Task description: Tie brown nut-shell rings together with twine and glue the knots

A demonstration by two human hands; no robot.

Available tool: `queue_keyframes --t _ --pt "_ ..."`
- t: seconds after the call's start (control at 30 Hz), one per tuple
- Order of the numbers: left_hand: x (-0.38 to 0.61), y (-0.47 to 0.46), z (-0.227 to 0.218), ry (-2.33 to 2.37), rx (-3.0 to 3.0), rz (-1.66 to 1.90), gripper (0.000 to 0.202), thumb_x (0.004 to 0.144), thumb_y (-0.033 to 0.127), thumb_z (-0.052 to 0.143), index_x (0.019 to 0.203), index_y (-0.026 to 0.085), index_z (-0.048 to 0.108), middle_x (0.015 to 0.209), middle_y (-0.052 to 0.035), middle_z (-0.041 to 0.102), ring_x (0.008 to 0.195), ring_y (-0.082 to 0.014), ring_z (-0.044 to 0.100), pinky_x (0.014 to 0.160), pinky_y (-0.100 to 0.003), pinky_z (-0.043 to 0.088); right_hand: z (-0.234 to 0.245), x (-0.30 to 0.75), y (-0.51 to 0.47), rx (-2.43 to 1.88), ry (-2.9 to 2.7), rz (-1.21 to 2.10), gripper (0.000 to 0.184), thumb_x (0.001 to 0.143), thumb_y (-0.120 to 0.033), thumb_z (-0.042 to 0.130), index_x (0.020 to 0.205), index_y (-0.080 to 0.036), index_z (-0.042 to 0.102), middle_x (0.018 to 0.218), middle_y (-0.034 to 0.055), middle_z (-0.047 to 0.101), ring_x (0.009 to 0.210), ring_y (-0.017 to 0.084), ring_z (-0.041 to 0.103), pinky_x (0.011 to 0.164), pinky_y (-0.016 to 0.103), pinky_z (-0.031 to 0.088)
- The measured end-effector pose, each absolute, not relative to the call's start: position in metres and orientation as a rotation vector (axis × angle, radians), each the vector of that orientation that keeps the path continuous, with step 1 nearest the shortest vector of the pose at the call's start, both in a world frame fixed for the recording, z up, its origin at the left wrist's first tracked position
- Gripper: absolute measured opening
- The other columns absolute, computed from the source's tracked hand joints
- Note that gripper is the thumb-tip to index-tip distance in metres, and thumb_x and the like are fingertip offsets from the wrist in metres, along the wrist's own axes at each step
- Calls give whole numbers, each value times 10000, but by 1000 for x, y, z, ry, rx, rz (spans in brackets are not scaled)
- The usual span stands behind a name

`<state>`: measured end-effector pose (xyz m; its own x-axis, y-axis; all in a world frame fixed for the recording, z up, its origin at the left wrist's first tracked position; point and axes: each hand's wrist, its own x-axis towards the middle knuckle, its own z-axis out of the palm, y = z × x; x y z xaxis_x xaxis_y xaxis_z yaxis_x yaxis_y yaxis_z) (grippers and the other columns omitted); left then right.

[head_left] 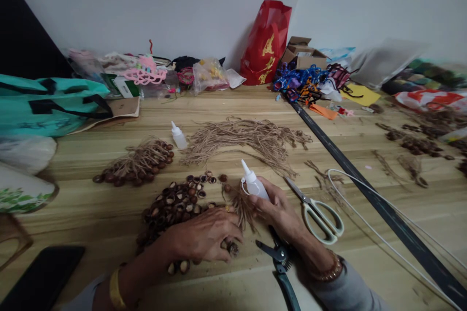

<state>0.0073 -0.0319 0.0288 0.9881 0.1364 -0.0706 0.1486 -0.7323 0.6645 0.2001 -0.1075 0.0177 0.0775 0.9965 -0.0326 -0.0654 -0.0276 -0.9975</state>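
My right hand [282, 209] is wrapped round a small white squeeze glue bottle [255, 185], its pointed nozzle tilted up and to the left. My left hand [207, 233] is curled, with a small brown nut shell [232, 249] between thumb and fingers; part of it is hidden. Beside and behind that hand lies a heap of halved nut shells [171, 206], dark outside and pale inside. A small bunch of twine cords [245, 209] with brown nuts lies between my hands. Scissors [321, 216] and dark pruning shears [280, 257] rest by my right forearm.
Cut twine [241, 141] lies in a long pile, with a second glue bottle [178, 136] at its left end. Corded nuts [136, 165] sit farther left, above a black phone [44, 277]. A white cable [365, 209] loops at right. Bags, including a red bag [260, 48], line the wall.
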Motion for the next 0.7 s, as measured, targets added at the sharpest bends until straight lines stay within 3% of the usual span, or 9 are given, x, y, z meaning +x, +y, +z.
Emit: queue_keyframes --t 0.13,0.3,0.47,0.6,0.7 --pt "7 -33 27 147 2441 -83 108 736 263 716 831 219 690 884 -23 644 894 -207 592 823 -284 401 16 199 -105 -1161 -1055 1264 203 833 -346 643 952 -185 608 704 -25 475 614 108 411 544 218 378" --pt "10 -34 28 169 2396 -74 84 757 255 703 825 207 693 876 -21 648 873 -188 608 809 -267 424 16 195 -104 -1068 -908 1294 320 814 -329 677 1086 -210 559 749 -8 551 617 121 498 529 225 425" --pt "13 -26 33 440 2190 231 130 741 173 690 869 192 688 891 -27 689 900 -186 617 839 -278 443 22 194 -103 -996 -827 1235 271 852 -374 622 1059 -205 572 862 32 609 601 116 525 507 227 432" --pt "12 -17 34 565 1932 442 158 747 195 684 903 179 699 1006 -65 709 949 -200 632 859 -296 460 25 194 -101 -993 -745 1219 316 848 -420 613 1068 -194 594 906 54 633 565 106 506 485 222 410" --pt "11 -11 32 655 1744 478 177 759 207 657 925 163 702 967 -78 723 929 -208 653 844 -303 482 26 194 -100 -1000 -708 1197 321 839 -434 620 1048 -191 611 885 48 635 517 94 470 470 222 382"
